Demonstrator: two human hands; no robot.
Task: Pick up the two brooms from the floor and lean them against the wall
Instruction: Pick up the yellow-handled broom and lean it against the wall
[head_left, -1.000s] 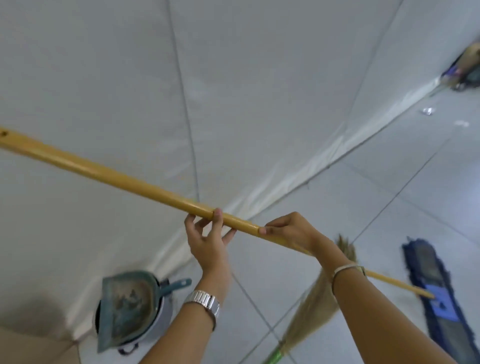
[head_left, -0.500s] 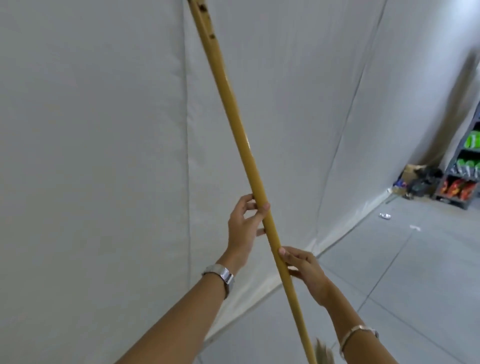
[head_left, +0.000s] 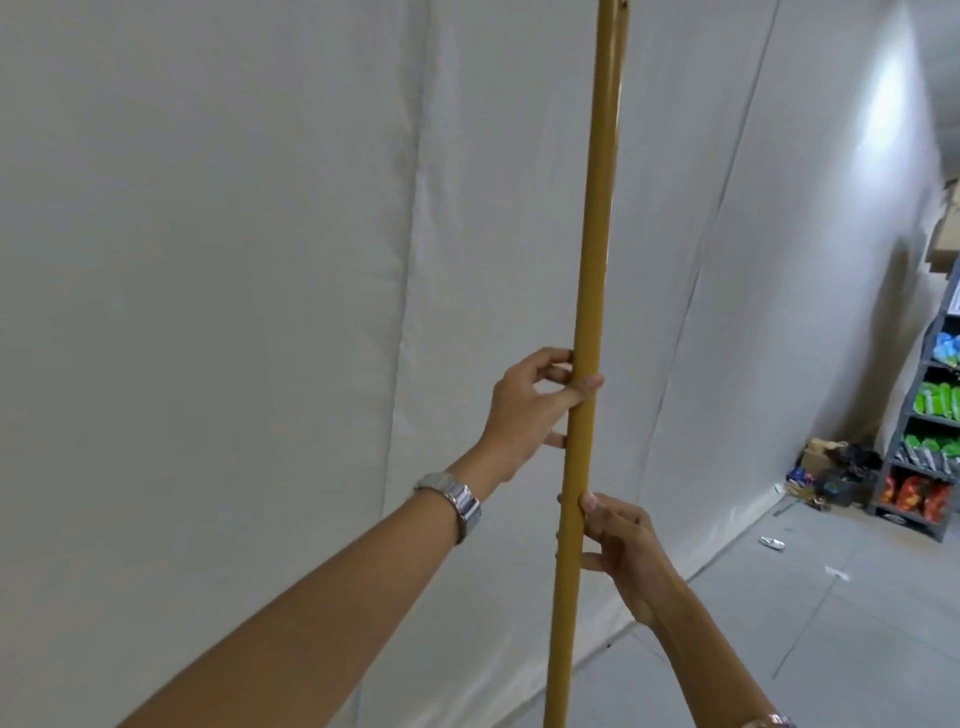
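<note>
A long yellow wooden broom handle (head_left: 597, 218) stands almost upright in front of the white wall (head_left: 234, 260), running from the top edge of the view to the bottom edge. My left hand (head_left: 530, 410), with a metal watch on the wrist, grips the handle at mid height. Just below it my right hand (head_left: 618, 540) holds the same handle from the right side. The broom's head is out of view below. No second broom is in view.
A grey shelf rack (head_left: 930, 415) with coloured packets stands at the far right against the wall. Boxes and clutter (head_left: 831, 467) lie at its foot. A small shiny wrapper (head_left: 772, 543) lies on the grey tiled floor (head_left: 857, 623).
The handle has swung from a low slant across the view to nearly vertical. Both hands kept hold of it and my view rose from the floor to the wall.
</note>
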